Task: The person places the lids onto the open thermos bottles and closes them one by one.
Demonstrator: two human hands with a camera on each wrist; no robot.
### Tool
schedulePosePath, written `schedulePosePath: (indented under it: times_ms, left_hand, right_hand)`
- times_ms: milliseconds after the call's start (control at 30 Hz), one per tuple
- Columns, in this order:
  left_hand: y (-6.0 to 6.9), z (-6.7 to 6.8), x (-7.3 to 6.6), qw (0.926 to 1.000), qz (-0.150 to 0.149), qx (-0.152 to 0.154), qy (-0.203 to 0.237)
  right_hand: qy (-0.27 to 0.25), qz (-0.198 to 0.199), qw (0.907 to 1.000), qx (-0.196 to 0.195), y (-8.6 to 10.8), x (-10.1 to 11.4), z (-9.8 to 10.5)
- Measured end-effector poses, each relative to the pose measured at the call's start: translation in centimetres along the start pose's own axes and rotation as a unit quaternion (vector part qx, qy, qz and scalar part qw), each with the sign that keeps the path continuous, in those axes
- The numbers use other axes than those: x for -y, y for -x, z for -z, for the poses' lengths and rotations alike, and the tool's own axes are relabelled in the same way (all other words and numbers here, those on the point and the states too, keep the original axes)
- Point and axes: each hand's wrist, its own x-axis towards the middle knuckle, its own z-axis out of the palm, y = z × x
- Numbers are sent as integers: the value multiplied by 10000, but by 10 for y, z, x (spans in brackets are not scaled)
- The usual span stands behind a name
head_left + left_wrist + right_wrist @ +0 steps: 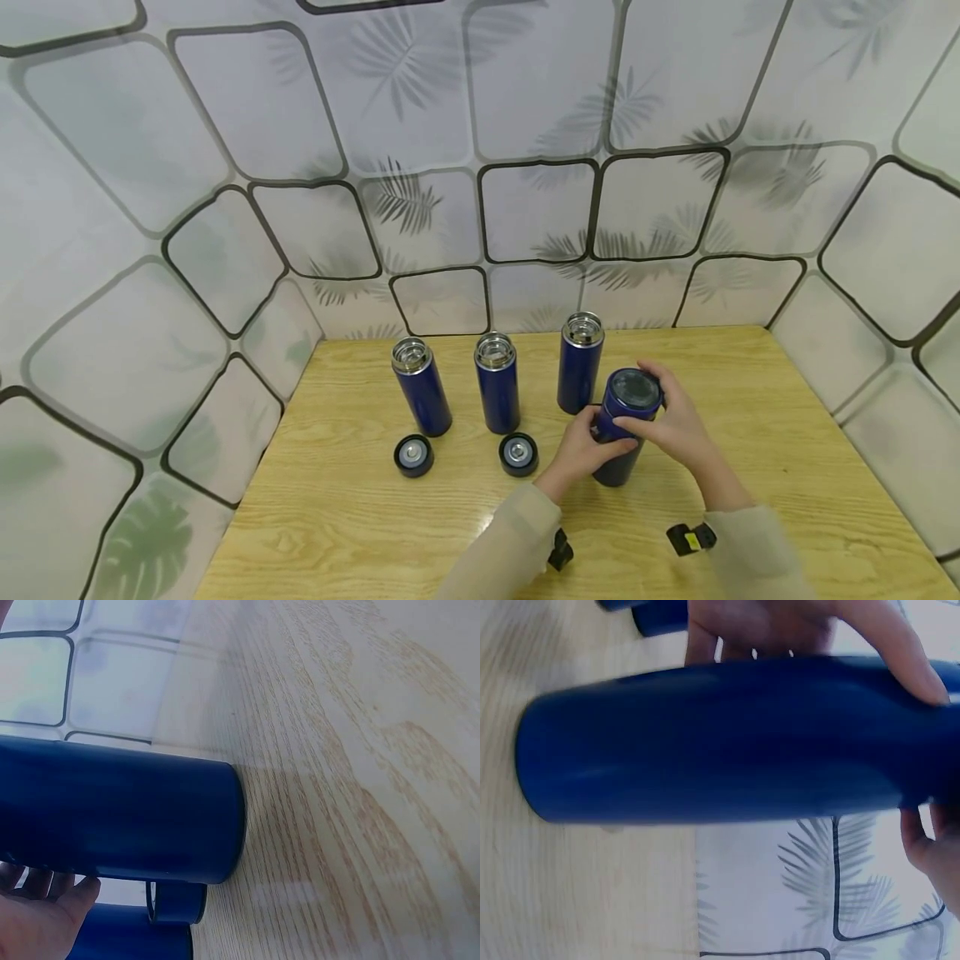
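Note:
A dark blue bottle (pixel 617 467) with a black-topped lid (pixel 635 388) stands on the wooden table in the head view. My left hand (pixel 585 448) grips its body from the left, thumb across the front. Higher up, my right hand (pixel 673 421) holds the lid end, thumb in front and fingers round the far side. In the left wrist view the bottle (pixel 120 810) lies across the picture with my left hand (pixel 45 911) at its side. The right wrist view has the bottle (pixel 705 750) between my left hand (pixel 780 626) and right hand (pixel 934 859).
Three lidless blue bottles stand behind and to the left: one at the far left (pixel 427 400), one in the middle (pixel 498 396), one just behind my left hand (pixel 577 371). Two round lids lie on the table, a left one (pixel 413 455) and a right one (pixel 518 454). Patterned cloth (pixel 532 208) surrounds the table.

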Motion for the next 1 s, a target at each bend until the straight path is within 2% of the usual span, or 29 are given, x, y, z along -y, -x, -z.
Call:
schedulePosePath:
  times_ms: [133, 233, 333, 467, 533, 600, 667, 800, 900, 1000]
  left_hand:
    - [0, 0, 1, 10000, -42, 13, 0]
    - [0, -1, 0, 10000, -41, 30, 3]
    - [1, -1, 0, 10000, 34, 53, -13]
    - [0, -2, 0, 9999, 142, 58, 3]
    - [0, -1, 0, 9999, 152, 54, 9]
    - [0, -1, 0, 9999, 150, 55, -5]
    - [0, 0, 0, 9999, 125, 64, -36]
    - [0, 1, -2, 9999, 76, 73, -62]
    - [0, 2, -2, 9999, 85, 88, -80]
    - [-1, 3, -1, 9999, 102, 84, -94]
  right_hand:
    - [129, -84, 9987, -488, 2, 0, -8]
    - [60, 101, 9982, -591, 4, 1, -9]
    - [-686, 649, 9953, -203, 3, 0, -4]
    - [-1740, 1372, 9719, 796, -3, -1, 6]
    - [-1784, 1423, 9676, 1077, -5, -1, 10]
    - [-1629, 1236, 9724, 1120, -6, 0, 12]
    - [-1409, 948, 9811, 931, -4, 0, 11]
    - [-729, 374, 9963, 269, 0, 2, 4]
    - [-349, 108, 9992, -181, 3, 4, -4]
    - [-270, 77, 9985, -479, 6, 6, -10]
